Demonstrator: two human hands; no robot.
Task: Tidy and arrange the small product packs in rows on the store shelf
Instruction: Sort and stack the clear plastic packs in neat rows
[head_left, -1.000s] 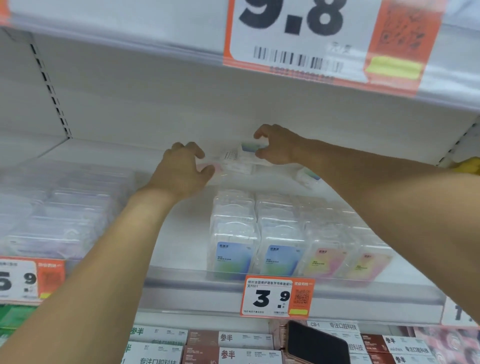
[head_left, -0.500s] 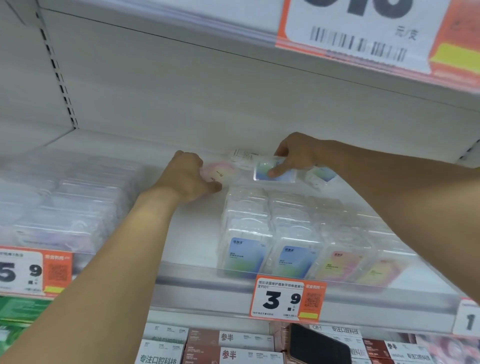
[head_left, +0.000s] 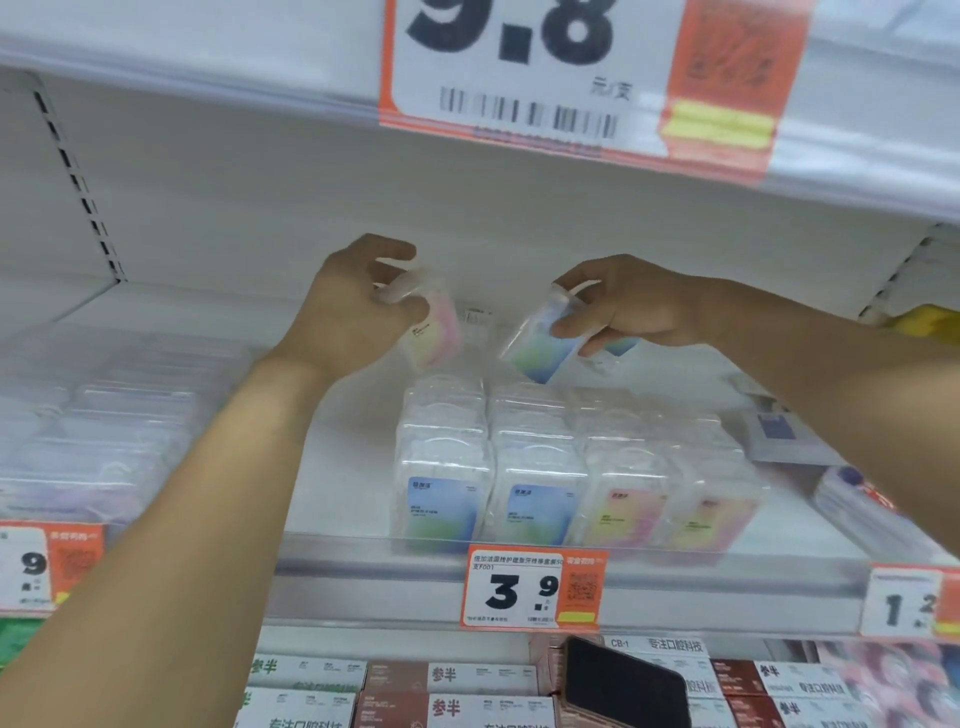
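While the left hand (head_left: 358, 312) pinches a pink pack (head_left: 434, 335), the right hand (head_left: 628, 306) holds a blue pack (head_left: 543, 348).

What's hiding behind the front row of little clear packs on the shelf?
More clear plastic packs stand in rows behind the front row of clear plastic packs. Their labels are covered by the packs in front.

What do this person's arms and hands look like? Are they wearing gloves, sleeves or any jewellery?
Both arms are bare as far up as the view shows, with no sleeve visible. The left hand and the right hand wear no gloves, and no rings, watch or wristband can be seen.
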